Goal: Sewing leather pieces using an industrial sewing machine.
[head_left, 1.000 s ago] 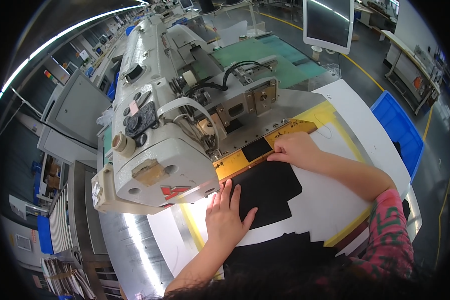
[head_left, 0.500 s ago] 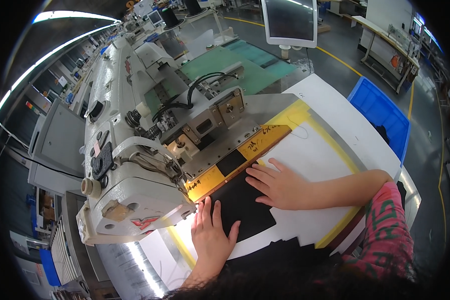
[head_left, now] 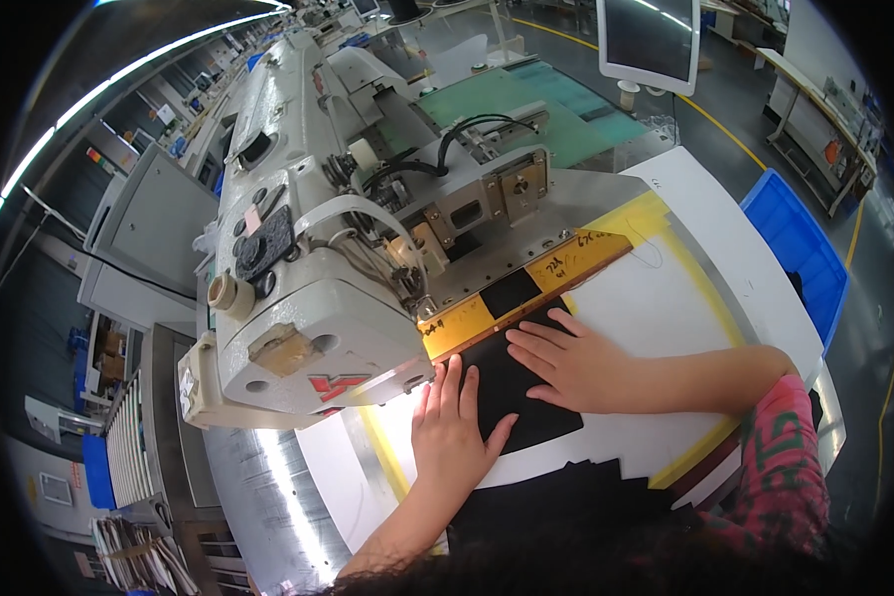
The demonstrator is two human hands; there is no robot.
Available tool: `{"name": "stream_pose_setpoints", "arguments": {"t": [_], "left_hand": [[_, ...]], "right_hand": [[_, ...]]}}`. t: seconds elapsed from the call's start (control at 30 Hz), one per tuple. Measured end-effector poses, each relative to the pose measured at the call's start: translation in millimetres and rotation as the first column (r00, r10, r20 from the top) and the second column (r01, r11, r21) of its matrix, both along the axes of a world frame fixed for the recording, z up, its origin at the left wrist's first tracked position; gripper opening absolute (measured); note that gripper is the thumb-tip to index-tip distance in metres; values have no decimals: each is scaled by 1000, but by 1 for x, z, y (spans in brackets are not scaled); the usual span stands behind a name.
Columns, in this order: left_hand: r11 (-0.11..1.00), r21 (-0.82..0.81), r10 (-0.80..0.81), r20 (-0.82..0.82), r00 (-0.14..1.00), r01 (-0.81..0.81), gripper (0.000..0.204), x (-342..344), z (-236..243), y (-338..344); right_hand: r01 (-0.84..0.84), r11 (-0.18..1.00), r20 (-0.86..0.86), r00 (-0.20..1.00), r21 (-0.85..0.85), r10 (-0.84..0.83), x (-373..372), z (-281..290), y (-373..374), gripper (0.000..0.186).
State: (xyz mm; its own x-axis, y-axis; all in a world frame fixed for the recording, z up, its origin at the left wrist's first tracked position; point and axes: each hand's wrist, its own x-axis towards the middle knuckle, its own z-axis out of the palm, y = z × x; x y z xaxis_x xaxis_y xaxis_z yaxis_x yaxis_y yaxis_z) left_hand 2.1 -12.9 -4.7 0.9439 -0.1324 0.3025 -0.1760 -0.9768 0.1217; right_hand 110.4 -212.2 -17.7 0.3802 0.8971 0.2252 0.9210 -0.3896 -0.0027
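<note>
Clenching nothing, the left hand [head_left: 452, 442] and right hand [head_left: 581, 370] are lying open-fingered across the black cloth [head_left: 492, 385], apparently keeping it flat beside the yellow strip [head_left: 554, 273] just ahead of them.

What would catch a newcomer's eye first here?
Probably the bulky white sewing machine, which looms left of centre. Right of its front end, the left hand rests at the left edge of a black cloth piece and the right hand lies spread upon it, below a yellow strip. A bright blue bin stands out at the right.
</note>
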Motion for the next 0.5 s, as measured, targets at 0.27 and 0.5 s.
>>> {"name": "stream_pose_setpoints", "arguments": {"t": [0.27,0.5], "left_hand": [[999,6,44,-16,999,-44,71,1,-1,-3],[999,3,48,-16,999,-48,71,-3,-1,-1]], "right_hand": [[41,998,36,999,-54,-39,-1,4,-4,58],[91,995,39,995,-31,-89,0,8,-7,57]]}}
